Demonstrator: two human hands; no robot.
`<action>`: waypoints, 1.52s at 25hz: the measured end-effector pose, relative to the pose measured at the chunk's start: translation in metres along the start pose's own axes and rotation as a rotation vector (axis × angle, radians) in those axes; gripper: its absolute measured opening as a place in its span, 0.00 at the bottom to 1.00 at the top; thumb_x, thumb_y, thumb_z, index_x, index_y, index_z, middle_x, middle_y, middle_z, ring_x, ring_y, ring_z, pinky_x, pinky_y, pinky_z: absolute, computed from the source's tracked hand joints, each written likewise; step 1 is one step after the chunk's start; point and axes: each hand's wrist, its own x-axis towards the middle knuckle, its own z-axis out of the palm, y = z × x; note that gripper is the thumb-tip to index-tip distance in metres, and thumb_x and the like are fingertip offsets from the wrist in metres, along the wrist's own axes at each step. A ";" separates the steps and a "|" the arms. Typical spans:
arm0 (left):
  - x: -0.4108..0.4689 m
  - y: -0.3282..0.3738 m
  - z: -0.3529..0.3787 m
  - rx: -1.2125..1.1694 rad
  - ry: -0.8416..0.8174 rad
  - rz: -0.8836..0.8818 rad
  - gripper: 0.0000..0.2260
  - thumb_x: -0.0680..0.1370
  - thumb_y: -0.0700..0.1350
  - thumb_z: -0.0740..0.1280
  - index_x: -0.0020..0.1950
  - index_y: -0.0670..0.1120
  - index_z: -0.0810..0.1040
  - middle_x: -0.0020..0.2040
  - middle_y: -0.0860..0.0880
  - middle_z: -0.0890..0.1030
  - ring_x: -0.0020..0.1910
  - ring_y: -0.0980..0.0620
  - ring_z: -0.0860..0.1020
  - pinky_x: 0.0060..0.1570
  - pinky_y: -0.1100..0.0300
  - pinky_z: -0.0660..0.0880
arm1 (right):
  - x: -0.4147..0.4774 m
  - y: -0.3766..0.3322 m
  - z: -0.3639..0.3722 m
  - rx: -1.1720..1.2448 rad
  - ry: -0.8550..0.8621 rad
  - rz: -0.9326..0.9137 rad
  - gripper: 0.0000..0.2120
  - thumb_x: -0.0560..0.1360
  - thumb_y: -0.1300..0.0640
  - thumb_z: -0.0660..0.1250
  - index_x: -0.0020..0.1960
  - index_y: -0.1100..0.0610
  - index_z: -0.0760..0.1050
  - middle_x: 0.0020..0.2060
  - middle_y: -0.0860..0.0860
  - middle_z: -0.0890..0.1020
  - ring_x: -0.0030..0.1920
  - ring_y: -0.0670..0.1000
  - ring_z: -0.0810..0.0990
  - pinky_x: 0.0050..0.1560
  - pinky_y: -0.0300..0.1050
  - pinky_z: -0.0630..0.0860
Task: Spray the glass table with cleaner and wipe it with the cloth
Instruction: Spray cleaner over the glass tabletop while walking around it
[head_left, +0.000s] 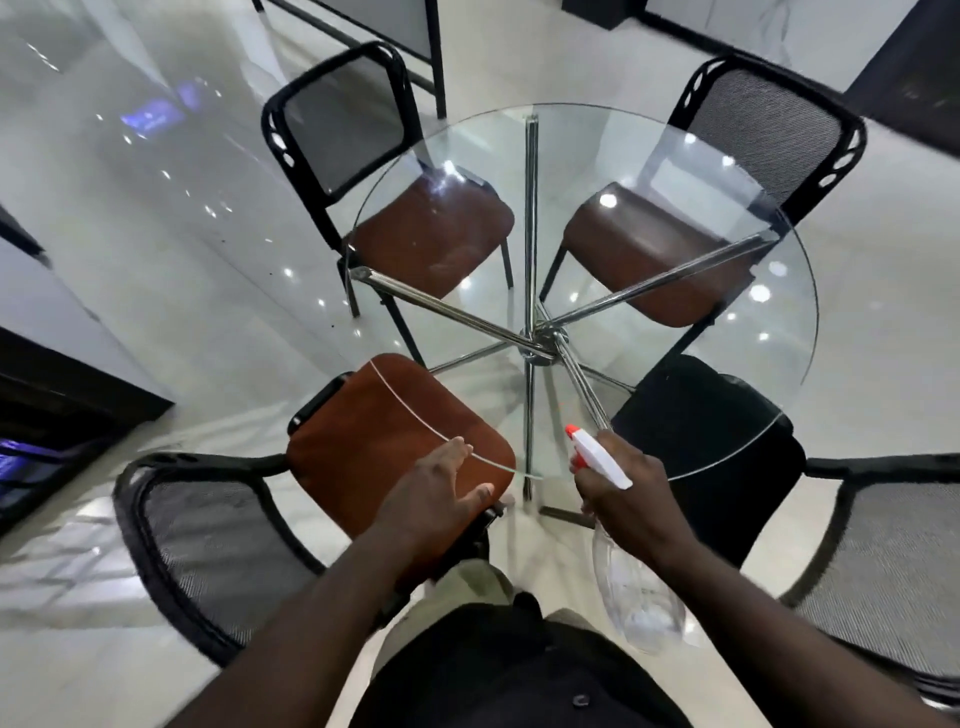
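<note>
A round glass table (769, 364) on chrome legs fills the middle of the head view. My right hand (631, 493) grips a clear spray bottle (641, 597) with a white and red trigger head, its nozzle over the near rim and pointing across the glass. My left hand (441, 493) is empty with fingers apart, its fingertips at the near edge of the glass. No cloth is in view.
Several chairs ring the table: two brown-seated ones (436, 234) (654, 249) at the far side, a brown-seated one (379, 426) near left under my left hand, a black-seated one (717, 431) near right. Glossy white floor (156, 234) lies all around.
</note>
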 end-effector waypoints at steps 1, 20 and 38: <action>0.009 -0.006 0.002 0.012 -0.019 0.007 0.32 0.79 0.61 0.67 0.80 0.51 0.65 0.82 0.53 0.62 0.80 0.54 0.63 0.77 0.55 0.63 | 0.008 -0.001 0.005 -0.018 -0.002 0.018 0.11 0.68 0.53 0.66 0.44 0.60 0.76 0.37 0.58 0.81 0.32 0.59 0.83 0.37 0.62 0.83; 0.065 -0.035 0.012 0.531 -0.378 0.065 0.37 0.82 0.60 0.58 0.84 0.44 0.48 0.85 0.45 0.45 0.83 0.49 0.41 0.81 0.46 0.46 | 0.073 0.012 0.044 -0.174 -0.135 -0.022 0.07 0.74 0.60 0.69 0.43 0.52 0.72 0.36 0.50 0.78 0.35 0.53 0.77 0.38 0.57 0.78; 0.084 -0.007 0.008 0.673 -0.458 0.040 0.37 0.82 0.61 0.59 0.82 0.37 0.55 0.83 0.37 0.53 0.83 0.41 0.52 0.80 0.48 0.54 | 0.042 0.061 -0.003 -0.344 -0.226 0.065 0.07 0.69 0.50 0.64 0.39 0.46 0.65 0.35 0.47 0.75 0.36 0.52 0.75 0.35 0.52 0.72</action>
